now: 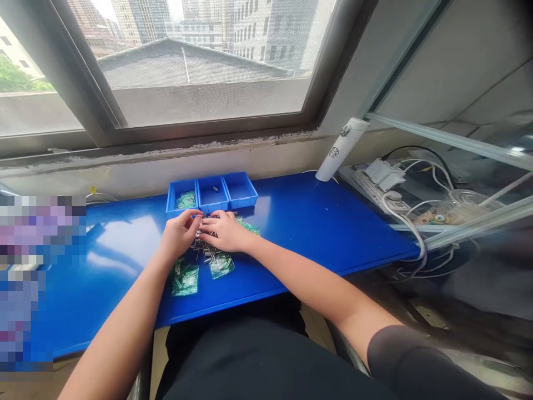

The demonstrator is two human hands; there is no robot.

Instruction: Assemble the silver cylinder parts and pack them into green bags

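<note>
A pile of small metal pins or screws [205, 249] lies on the blue table in front of three joined blue bins. My left hand [180, 233] is at the pile's left edge, thumb and fingertips pinched together; what they hold is too small to name. My right hand [227, 230] rests over the pile's right side with its fingers spread. Green-tinted plastic packets lie around the pile: one at the front left [185, 280], one at the front [222, 265], another partly behind my right hand [249, 226].
The left blue bin [170, 199] holds green packets, and the middle bin [213, 203] a small metal piece. The right bin [241, 191] adjoins it. A white bottle [342, 150] stands at the back right, near a power strip with cables [385, 176]. A window frame runs behind.
</note>
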